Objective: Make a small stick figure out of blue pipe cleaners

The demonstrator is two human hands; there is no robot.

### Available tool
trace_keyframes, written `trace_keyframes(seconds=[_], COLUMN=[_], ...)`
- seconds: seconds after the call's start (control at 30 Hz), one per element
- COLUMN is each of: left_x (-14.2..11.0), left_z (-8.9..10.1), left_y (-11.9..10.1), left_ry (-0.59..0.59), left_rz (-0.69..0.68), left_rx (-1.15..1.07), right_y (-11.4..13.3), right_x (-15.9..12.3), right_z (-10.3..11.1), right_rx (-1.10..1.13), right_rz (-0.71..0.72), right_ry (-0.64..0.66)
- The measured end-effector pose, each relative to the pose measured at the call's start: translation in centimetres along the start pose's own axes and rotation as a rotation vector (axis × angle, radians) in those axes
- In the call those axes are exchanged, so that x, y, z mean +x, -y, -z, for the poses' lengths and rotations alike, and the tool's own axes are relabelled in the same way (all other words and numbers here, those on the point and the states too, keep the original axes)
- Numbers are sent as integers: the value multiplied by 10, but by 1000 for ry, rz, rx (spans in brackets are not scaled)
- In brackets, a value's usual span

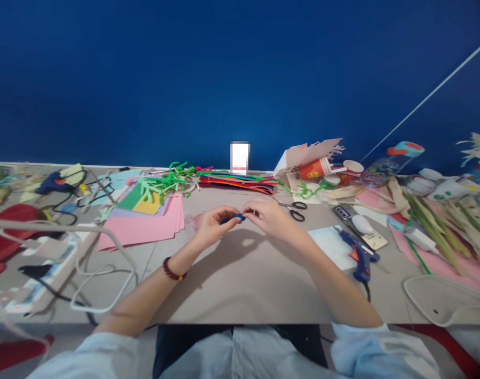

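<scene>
Pale blue sleeves (106,358) frame my remote view of the tabletop (248,279), where my left hand (216,226) and right hand (269,218) pinch a small blue pipe cleaner twist (234,218) from both sides, apparently to steady it between the fingertips.

**Room for the left hand (218,226) and right hand (269,218) between pink paper (141,226) and a hot glue gun (358,252)**
Scissors (297,211) just beyond the right hand, blocking the way forward; pipe cleaners (236,181) piled farther back; a power strip (54,268) and cords left of the paper.
</scene>
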State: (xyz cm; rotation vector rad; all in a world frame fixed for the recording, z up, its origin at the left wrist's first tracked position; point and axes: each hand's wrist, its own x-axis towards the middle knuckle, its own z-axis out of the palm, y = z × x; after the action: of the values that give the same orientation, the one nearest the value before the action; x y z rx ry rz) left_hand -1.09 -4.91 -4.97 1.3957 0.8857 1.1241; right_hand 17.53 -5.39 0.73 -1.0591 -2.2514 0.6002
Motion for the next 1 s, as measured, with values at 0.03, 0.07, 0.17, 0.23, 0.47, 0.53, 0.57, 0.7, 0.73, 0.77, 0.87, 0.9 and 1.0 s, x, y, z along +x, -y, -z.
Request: trace_keyframes(seconds=[0.03, 0.07, 0.17, 0.23, 0.47, 0.53, 0.57, 0.7, 0.73, 0.77, 0.87, 0.9, 1.0], left_x=[0, 1, 1, 1, 2, 2, 2, 3, 3, 4, 4, 5, 6], left_z=[0, 0, -1, -2, 0, 1, 1, 4, 4, 5, 6, 6, 4], left_y=[0, -1, -4, -5, -2, -2, -2, -1, -1, 0, 0, 0, -4], left_ry=[-11, -20, -46, -69, -110, -108, -107, -87, -78, -69, -76, -88, -133], left_rz=[4, 7, 20, 25, 33, 55, 66, 105, 114, 121, 127, 129, 136], left_rx=[-18, -34, -78, -96, -123, -143, -150, -170, -178, -185, -198, -202, -216], right_y=[-2, -3, -5, -3, 3, 1, -1, -10, -13, -15, -18, -18, -14], right_x=[0, 1, 1, 2, 2, 2, 3, 5, 6, 7, 8, 8, 7], right_z=[0, -1, -1, -1, -6, -8, -9, -9, -9, -9, -11, -12, -13], right_rx=[36, 69, 140, 160, 155, 173, 184, 258, 293, 329, 420, 425, 359], right_rz=[-14, -32, -66, -72, -12, 25, 39, 33, 21, 7, -36, -54, -85], right_ry=[-10, -18, -29, -30, -111, -126, -129, -98, -87, -76, -72, -84, -139])
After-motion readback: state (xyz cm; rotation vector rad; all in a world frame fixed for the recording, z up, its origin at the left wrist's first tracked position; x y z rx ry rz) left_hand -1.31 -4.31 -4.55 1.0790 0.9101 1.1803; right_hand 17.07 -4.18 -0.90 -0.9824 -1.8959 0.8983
